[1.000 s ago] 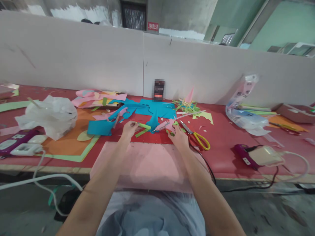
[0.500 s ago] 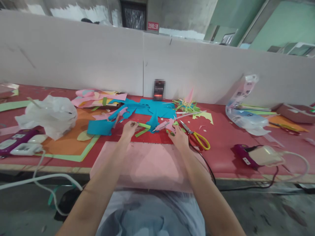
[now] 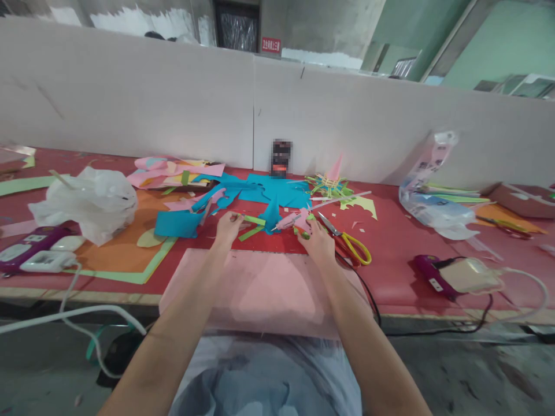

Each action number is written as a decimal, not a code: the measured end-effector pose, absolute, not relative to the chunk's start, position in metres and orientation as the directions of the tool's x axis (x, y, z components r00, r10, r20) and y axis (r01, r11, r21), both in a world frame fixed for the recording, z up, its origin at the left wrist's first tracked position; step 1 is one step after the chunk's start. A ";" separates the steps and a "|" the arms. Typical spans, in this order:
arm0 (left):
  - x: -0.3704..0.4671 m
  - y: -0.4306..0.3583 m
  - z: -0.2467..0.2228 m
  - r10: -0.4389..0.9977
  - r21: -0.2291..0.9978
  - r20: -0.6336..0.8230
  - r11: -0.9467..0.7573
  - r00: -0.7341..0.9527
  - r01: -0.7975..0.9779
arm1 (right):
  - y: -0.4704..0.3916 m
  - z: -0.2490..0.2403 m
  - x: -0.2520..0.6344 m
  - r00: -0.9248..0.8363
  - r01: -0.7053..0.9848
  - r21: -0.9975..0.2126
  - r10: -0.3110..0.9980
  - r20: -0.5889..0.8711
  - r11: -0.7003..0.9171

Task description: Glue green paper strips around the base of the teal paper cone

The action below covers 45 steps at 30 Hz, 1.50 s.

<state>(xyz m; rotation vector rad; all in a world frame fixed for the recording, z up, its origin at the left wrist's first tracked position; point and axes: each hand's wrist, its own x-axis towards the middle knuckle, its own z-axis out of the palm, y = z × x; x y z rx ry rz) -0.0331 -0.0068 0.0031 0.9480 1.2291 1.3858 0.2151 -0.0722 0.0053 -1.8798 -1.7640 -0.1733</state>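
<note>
Pinched in my left hand (image 3: 229, 226) is one end of a light-green paper strip (image 3: 255, 221), which points to the right. My right hand (image 3: 318, 240) is closed around a pink hot glue gun (image 3: 289, 221). The gun's nozzle points left, close to the strip's free end, and a long pale glue stick (image 3: 344, 199) shows behind it. Between the hands stands a pointed blue paper cone (image 3: 273, 215). A second green strip (image 3: 250, 233) lies on the red table just below the held one. Part of the glue gun's grip is hidden by my fingers.
Yellow-handled scissors (image 3: 353, 245) lie right of my right hand. Behind are blue paper (image 3: 277, 188) and a green-fringed piece with a pink cone (image 3: 333, 170). A pink sheet (image 3: 269, 289) covers the front edge. Plastic bags, paper scraps and purple power strips (image 3: 436, 280) lie to the sides.
Both hands keep nearly the same place, with the strip and the glue gun still held. The whole view has shifted very slightly.
</note>
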 end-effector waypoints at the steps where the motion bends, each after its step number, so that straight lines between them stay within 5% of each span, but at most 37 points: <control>1: -0.033 -0.007 0.004 0.981 0.985 -0.060 0.028 -0.183 -0.173 | -0.072 0.005 0.215 0.131 0.952 -0.305 0.881 0.455 0.016; 15: -0.027 -0.029 0.032 0.922 0.955 0.294 -0.295 -0.252 0.034 | -0.074 0.011 0.222 0.403 0.820 -0.561 0.808 0.429 -0.112; 22: -0.019 -0.043 0.033 0.879 0.867 0.471 -0.447 -0.072 0.221 | -0.073 0.013 0.235 0.563 0.785 -0.577 0.648 0.513 -0.226; 27: -0.014 -0.051 0.034 0.883 0.841 0.461 -0.468 0.090 0.273 | -0.066 0.004 0.251 0.619 0.767 -0.560 0.591 0.518 -0.313; 36: -0.013 -0.065 0.035 0.883 0.850 0.451 -0.470 0.131 0.237 | -0.070 0.006 0.251 0.630 0.772 -0.485 0.603 0.490 -0.411; 45: -0.011 -0.086 0.020 0.922 0.856 0.331 -0.383 0.202 0.347 | -0.074 0.013 0.225 0.374 0.893 -0.444 0.675 0.636 -0.076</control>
